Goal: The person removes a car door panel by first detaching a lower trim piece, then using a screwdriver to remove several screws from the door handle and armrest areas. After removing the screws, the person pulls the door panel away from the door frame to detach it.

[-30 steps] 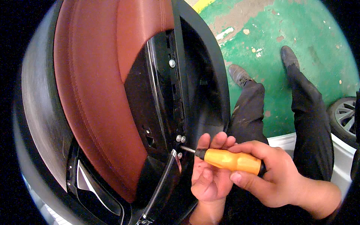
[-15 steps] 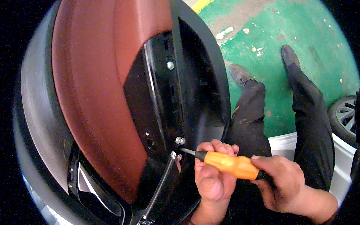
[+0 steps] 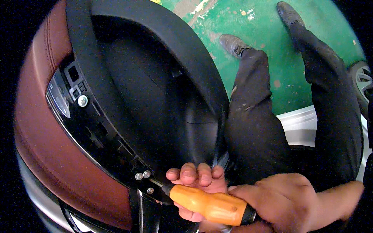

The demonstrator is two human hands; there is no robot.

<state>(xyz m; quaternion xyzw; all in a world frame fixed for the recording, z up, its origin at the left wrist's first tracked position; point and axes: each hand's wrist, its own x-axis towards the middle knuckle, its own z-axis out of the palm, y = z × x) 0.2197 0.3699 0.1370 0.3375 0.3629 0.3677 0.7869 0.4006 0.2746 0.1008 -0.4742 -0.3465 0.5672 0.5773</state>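
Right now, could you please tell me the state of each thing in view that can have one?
Screwdriver: held in both hands, tip at the black panel by the screws.
Left hand: fingers curled around the front of the orange handle.
Right hand: closed on the rear of the handle.
Three screws: seated in the panel near the tip.
Upper screw: seated.
Door panel: standing tilted, brown leather on its outer side.

A person's right hand [image 3: 289,202] grips the black end of an orange-handled screwdriver [image 3: 210,204], its shaft angled up-left toward a cluster of silver screws [image 3: 143,176] on a car door panel [image 3: 128,116]. The left hand [image 3: 196,182] cups the handle from behind, fingers curled over it. Brown leather trim [image 3: 39,155] lies left of the screws; the person's dark trousers [image 3: 256,124] and green floor [image 3: 268,23] lie right
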